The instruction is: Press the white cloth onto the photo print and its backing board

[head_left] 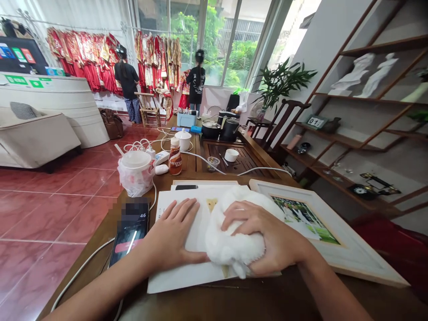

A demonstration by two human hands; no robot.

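Note:
A white picture frame [169, 278] lies flat on the wooden table [207, 303] right in front of me. My left hand [172, 234] rests open and flat on its left half, fingers spread. My right hand [264, 234] is closed around a fluffy white cloth [230, 243] and presses it onto the frame's middle. A second white frame [337, 243] holding a colour photo lies just to the right, partly under the cloth.
A phone [129, 232] on a cable lies left of the frame. Behind stand a bagged cup [135, 173], a brown bottle [175, 157], a tea tray [234, 158] with kettles. Shelves [368, 133] stand right. Two people stand by red garments far back.

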